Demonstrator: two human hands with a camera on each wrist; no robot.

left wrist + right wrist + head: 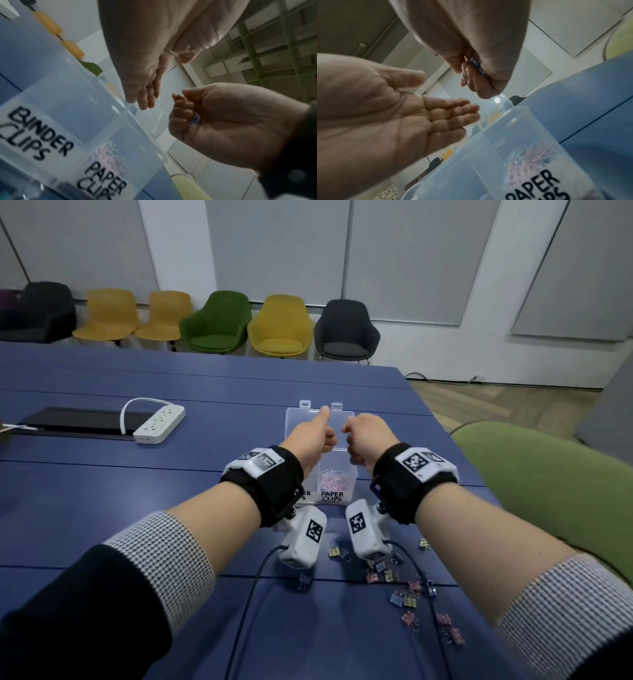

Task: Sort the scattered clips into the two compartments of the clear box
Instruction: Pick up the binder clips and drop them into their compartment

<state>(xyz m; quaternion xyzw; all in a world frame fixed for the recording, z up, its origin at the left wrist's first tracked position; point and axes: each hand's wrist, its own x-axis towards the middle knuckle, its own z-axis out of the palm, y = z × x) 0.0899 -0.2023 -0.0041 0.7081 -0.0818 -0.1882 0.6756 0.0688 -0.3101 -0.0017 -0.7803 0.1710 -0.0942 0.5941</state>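
Holding one blue binder clip is my right hand, fingers curled tight round it so that only a sliver of blue shows between them. That hand hangs above the clear box, toward its back edge and more on the side marked PAPER CLIPS than on the other. The box stands on the blue table with its lid thrown back and upright behind it. Pink paper clips lie in the right-hand compartment; the left compartment marked BINDER CLIPS shows no clip through its wall, though part of it is hidden. My left hand holds nothing: palm turned toward the right hand, fingers loosely extended and close together, just beside the curled fist and apart from it. The remaining binder clips lie scattered on the table near me, under and to the right of my forearms. Assessment: the step in hand is delivery of a binder clip, early in that half of the sort. The next move calls for shifting the right hand leftward past the divider before the fingers release, lest the clip drop among the paper clips.
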